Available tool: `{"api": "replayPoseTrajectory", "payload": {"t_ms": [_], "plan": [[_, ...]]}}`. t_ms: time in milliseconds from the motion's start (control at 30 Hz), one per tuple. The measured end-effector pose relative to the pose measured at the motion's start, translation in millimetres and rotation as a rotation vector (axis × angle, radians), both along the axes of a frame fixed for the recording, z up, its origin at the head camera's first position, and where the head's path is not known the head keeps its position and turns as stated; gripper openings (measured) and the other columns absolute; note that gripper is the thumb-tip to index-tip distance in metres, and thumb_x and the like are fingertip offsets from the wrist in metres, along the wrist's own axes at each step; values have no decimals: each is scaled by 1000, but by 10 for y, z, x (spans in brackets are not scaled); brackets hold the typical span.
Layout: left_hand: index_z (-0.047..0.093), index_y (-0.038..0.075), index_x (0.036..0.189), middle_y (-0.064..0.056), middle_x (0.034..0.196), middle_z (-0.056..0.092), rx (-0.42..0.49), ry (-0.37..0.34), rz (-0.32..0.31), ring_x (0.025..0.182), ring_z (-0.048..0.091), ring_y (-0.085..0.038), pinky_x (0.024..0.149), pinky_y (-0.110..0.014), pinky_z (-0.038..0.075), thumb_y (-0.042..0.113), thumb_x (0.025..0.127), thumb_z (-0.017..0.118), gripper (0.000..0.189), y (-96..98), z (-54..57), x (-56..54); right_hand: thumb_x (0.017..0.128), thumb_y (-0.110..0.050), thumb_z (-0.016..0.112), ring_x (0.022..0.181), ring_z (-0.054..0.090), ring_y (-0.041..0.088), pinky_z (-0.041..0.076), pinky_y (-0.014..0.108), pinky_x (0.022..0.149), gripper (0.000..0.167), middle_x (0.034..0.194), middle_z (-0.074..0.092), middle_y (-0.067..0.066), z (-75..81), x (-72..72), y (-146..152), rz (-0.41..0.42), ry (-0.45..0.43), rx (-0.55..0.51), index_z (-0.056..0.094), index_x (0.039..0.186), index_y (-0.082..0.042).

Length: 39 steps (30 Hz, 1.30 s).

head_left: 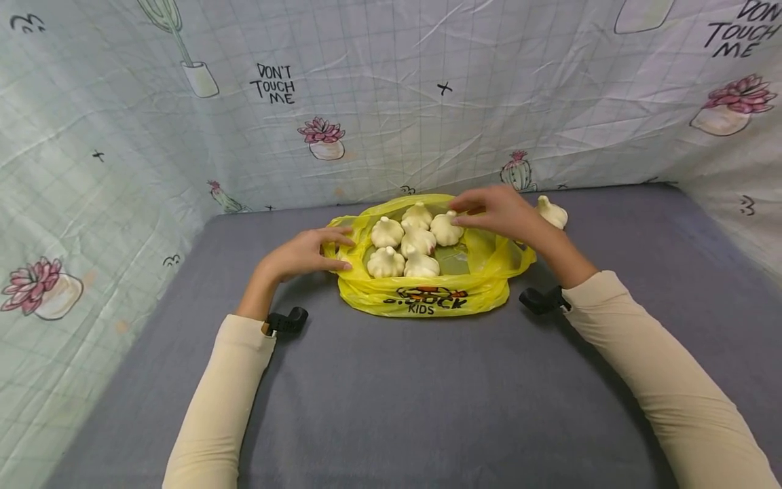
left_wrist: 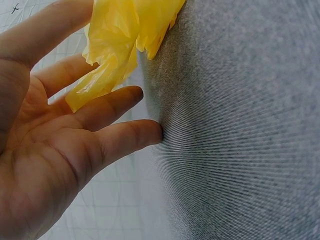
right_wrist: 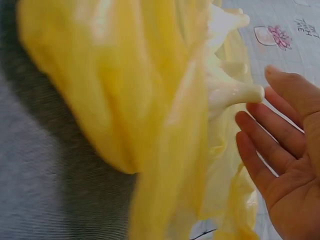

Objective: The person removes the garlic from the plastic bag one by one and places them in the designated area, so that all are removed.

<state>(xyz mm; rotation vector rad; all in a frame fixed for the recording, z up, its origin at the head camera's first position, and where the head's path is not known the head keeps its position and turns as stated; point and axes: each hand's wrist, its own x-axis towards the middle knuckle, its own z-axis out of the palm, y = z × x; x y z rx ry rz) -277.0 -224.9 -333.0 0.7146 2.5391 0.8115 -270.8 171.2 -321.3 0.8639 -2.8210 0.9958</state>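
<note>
Could easily spill the garlic (head_left: 387, 232) inside that floppy yellow bag (head_left: 360, 297) by snagging its rim (head_left: 391, 206) tbh, with a loose left hand (head_left: 305, 255) at one side and an empty, relaxed right hand (head_left: 499, 213) beside a bulb (head_left: 444, 232).

A pale, creased cloth (head_left: 391, 88) with a grid print spans the top and left of the head view, with black "DON'T TOUCH ME" lettering (head_left: 273, 83) at upper left and again in the upper right corner. Pink potted succulents (head_left: 322, 138) are printed upper centre, upper right and far left, a tall green cactus (head_left: 182, 45) upper left. Grey fabric (head_left: 397, 394) covers the lower middle.
</note>
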Motion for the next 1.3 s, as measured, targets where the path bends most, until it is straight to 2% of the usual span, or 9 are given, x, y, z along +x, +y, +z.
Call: {"api": "replayPoseTrajectory", "payload": {"t_ms": [167,267,433,533,867,1067,1300], "plan": [[60,10,142,-2,165,33,1,-9,-4,156,15,-28,119,-54,28,32,92,78,58,-3,-1,6,97,-27,72,102,72,27,56,45,85,34,118,74,8,25,-76,-18,23,-48,57,73,127,-11],[61,11,142,-1,165,33,8,-12,-2,156,14,-27,120,-53,26,32,92,78,57,1,3,8,97,-26,73,106,71,27,56,45,89,33,120,74,8,48,-117,-19,30,-85,81,73,127,-12],[61,11,142,0,165,33,6,-17,8,157,12,-27,121,-54,23,33,93,77,56,-3,12,4,98,-22,71,115,67,30,54,48,96,33,126,71,12,36,-211,-24,40,-195,43,71,129,-10],[60,12,143,-1,165,32,1,-17,6,156,13,-27,121,-54,24,34,93,77,57,14,19,2,99,-22,70,117,66,32,53,48,97,31,127,70,13,9,-263,-21,29,-223,20,72,128,-10],[60,10,143,-4,165,33,6,-14,3,156,15,-30,120,-56,25,34,93,76,57,58,25,-18,99,-21,69,114,68,32,54,48,96,27,124,72,13,3,-291,3,14,-212,6,74,124,-10],[59,8,144,-7,165,32,-12,-24,-2,155,15,-32,119,-57,26,33,94,75,58,55,36,-19,99,-22,70,108,71,29,56,47,92,26,119,74,11,47,-242,12,37,-134,62,76,122,-11],[57,9,146,-11,166,30,-114,5,-46,154,18,-36,117,-59,28,38,97,70,58,63,108,7,99,-20,70,105,72,28,57,45,91,24,116,75,10,107,-137,23,87,-64,58,76,119,-9]]}}
